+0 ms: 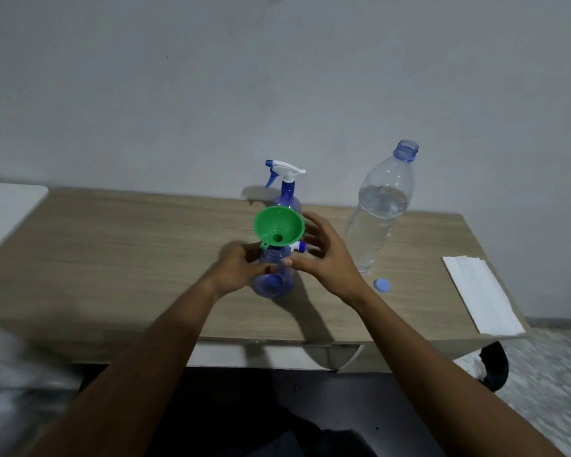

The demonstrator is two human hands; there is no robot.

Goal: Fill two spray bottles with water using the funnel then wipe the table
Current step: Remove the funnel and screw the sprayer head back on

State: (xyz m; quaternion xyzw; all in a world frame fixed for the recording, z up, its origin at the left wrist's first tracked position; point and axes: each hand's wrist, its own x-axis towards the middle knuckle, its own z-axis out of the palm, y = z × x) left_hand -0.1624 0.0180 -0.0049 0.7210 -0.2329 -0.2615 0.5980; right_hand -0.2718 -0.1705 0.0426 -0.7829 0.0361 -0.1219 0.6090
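A: State the position of the near spray bottle (272,282).

B: It stands upright on the table (119,258), at the middle of the table's width. The green funnel (278,227) sits in its neck, bowl up and tilted slightly toward the camera.

A: State the grip of each hand.

B: The left hand (241,270) is closed around the near spray bottle's shoulder, just under the funnel. The right hand (323,258) is open, fingers spread; its thumb touches the same bottle, and a white and blue spray head part (298,247) lies between its fingers and the funnel. Whether the right hand holds that part cannot be told.

A: Locate the remaining items relative to the near spray bottle.

B: The second spray bottle (285,188), trigger head fitted, stands directly behind it, near the wall. The large clear water bottle (381,209), uncapped and partly filled, stands to its right. The blue cap (382,285) lies on the table just beside the water bottle's base. The folded white cloth (482,303) lies farther right, at the table's edge.
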